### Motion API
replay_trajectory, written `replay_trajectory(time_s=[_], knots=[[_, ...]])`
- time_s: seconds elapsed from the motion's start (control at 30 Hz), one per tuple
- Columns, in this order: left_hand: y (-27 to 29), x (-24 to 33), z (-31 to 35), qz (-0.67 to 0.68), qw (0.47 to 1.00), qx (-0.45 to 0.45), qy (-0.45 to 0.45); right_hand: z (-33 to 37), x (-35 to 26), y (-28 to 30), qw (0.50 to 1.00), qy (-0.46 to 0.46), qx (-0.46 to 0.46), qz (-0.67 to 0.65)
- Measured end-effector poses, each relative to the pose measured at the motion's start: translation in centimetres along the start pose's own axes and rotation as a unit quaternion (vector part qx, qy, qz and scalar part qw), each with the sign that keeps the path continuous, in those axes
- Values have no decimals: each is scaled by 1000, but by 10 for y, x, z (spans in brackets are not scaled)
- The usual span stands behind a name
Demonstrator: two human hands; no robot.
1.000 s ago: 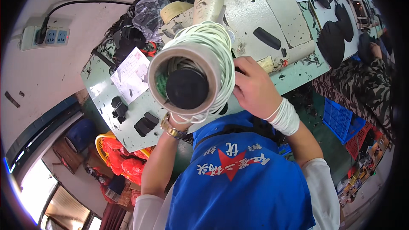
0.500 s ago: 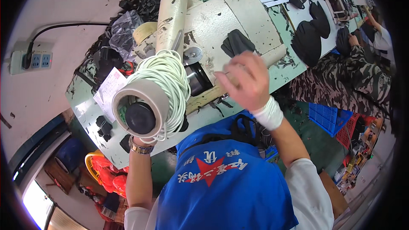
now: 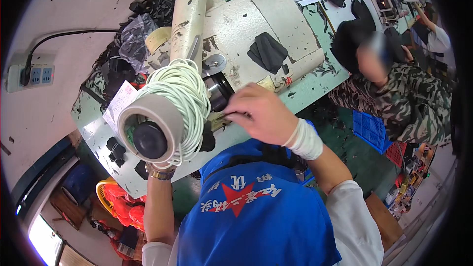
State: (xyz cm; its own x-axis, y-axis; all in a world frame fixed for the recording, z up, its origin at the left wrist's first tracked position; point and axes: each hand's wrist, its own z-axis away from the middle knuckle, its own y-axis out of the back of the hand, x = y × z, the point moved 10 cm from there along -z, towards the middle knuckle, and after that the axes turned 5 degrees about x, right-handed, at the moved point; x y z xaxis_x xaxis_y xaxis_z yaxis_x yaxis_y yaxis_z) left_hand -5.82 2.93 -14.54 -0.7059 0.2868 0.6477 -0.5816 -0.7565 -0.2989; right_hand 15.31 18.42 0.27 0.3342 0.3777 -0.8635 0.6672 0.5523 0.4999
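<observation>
Head view, and the right hand (image 3: 266, 117) is at centre, fingers curled near the shiny black cylinder (image 3: 220, 92); whether they're pinching anything, I can't tell. Left of centre, pale-green looped cords (image 3: 186, 96) circle the grey round tube (image 3: 175, 124), mostly hiding the left hand, grip unreadable. Black fabric pieces (image 3: 268, 53) lie upper centre.

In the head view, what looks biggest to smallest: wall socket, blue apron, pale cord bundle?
1. Blue apron
2. Pale cord bundle
3. Wall socket
Being nearer may make the first two look bigger.
</observation>
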Motion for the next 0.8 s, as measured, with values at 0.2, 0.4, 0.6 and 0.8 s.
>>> replay_trajectory(time_s=[0.2, 0.4, 0.6, 0.8], knots=[[-10, -31, 2, -27, 992, -111, 58, 1, -7, -9, 990, 43, -9, 136], [-95, 11, 38, -119, 959, -258, -9, 1, 1, 2, 999, 10, -4, 35], [-70, 3, 35, -224, 966, -119, -47, 1, -8, -9, 992, 34, 35, 112], [-92, 29, 54, -207, 965, -115, -109, -2, -4, 0, 999, 1, -5, 34]])
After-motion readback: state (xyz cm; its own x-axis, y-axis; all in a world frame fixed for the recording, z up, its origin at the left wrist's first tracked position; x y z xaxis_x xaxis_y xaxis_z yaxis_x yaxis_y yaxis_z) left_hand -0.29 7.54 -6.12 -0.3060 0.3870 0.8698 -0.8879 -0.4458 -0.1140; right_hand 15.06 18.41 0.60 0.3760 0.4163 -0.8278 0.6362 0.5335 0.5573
